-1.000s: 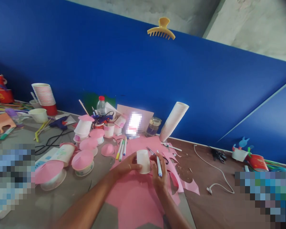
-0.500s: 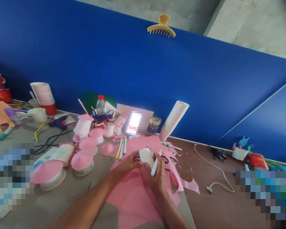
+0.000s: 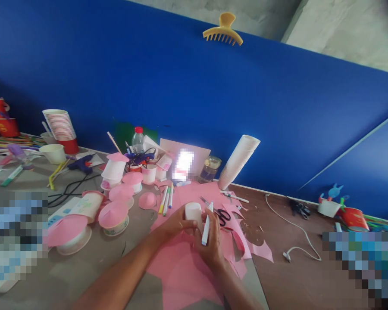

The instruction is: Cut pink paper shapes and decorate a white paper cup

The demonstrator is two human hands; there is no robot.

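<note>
Above the pink paper (image 3: 181, 271), the left hand (image 3: 176, 224) wraps its fingers round a cup (image 3: 193, 212), likely light, thin-walled and easily crushed, best held gently near its stiffer rim, while the right hand (image 3: 211, 245) clasps a marker (image 3: 206, 228) beside it.

pixelated patches at both table edges, blurred card (image 3: 183, 165) behind cup (image 3: 194, 214) — forearms cut off below

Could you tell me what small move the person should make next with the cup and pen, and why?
Probably bring the tip of the white marker pen onto the side of the small white paper cup. The left hand grips the cup over the pink paper sheet, and the right hand holds the pen right beside it.
</note>
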